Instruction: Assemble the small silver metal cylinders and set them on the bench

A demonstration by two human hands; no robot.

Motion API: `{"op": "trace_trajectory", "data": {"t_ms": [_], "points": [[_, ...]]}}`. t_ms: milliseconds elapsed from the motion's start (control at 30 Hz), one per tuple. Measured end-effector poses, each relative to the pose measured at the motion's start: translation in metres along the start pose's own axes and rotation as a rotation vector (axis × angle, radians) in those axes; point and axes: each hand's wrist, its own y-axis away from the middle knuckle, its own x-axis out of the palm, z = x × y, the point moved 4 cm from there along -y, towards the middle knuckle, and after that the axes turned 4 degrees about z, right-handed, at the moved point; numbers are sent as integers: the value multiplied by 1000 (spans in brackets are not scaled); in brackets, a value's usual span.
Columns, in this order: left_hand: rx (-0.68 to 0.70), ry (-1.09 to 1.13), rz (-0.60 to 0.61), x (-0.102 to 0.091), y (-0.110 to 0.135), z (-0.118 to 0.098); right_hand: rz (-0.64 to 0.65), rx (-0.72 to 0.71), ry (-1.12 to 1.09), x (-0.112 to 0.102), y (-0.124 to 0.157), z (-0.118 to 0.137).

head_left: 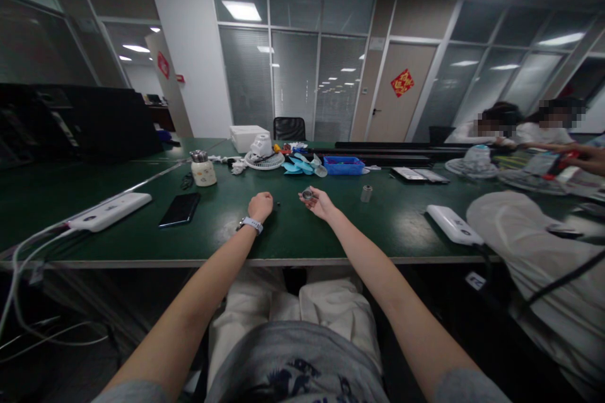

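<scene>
My right hand (322, 204) is turned palm up over the green table (302, 242), its fingers closed round a small round metal cup (307, 193). To the left, my left hand (260, 206), with a watch (250, 224) at the wrist, is curled close to the tabletop. Its fingertips are hidden, so I cannot make out what it holds, if anything. A tiny dark piece (278, 204) lies between the hands. Right of my right hand stands a small metal cylinder (366, 194).
A phone (179, 210), a white power bank (111, 211) with cables and a patterned jar (203, 171) are on the left. Farther back lie a white fan grille (263, 161), blue fan blades (299, 165) and a blue basket (344, 165). Another power bank (452, 225) and co-workers are on the right.
</scene>
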Motion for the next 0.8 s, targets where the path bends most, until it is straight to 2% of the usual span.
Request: {"op": "trace_trajectory", "data": {"t_ms": [500,800], "points": [[17,-11,-9,1,0,0,1,-6,9,-5,-3,1],[3,8,5,-3,5,-3,4,26,-72,-7,-6,-1]]}}
